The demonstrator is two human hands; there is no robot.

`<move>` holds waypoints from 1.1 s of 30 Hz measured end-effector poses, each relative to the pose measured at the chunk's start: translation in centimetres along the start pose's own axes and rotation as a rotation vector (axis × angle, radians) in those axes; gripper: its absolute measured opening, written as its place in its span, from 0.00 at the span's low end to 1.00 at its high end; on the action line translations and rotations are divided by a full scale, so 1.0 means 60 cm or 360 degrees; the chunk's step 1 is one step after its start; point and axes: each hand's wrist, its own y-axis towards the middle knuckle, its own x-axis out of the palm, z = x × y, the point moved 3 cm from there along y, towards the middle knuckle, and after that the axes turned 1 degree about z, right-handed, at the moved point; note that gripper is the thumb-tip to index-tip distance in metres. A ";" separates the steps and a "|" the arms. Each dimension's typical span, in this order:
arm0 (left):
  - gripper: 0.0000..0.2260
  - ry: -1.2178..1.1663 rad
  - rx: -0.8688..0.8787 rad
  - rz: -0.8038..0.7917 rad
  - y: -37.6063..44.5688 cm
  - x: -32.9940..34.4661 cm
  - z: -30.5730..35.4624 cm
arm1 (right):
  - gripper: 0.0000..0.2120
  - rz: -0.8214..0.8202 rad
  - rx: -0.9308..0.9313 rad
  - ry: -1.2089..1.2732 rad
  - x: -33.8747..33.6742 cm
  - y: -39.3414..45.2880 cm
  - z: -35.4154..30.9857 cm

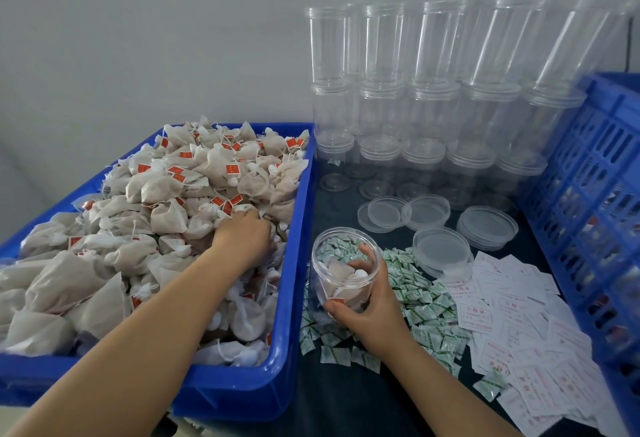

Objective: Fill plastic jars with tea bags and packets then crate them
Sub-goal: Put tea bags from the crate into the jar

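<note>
2 hands busy — right grip point(363, 294) wraps jar point(341, 263); left point(242, 234) in tea bags point(166, 215).

A clear plastic jar point(341, 272), tilted and partly filled, sits within the right fingers point(367, 256); beige tea bags point(166, 215) surround the left fingers point(247, 217).

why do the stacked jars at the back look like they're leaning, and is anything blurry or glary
Head view: wide-angle distortion fans the stacked clear plastic jars outward towards the right edge; light is soft and even, without harsh glare; the slotted blue plastic crate at the right edge looks smeared, while the tan tea bags stay fairly sharp.
</note>
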 end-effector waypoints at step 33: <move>0.09 -0.0230 -0.0241 0.0068 -0.063 -0.074 -0.017 | 0.41 0.0007 0.0012 -0.0032 -0.001 0.000 0.000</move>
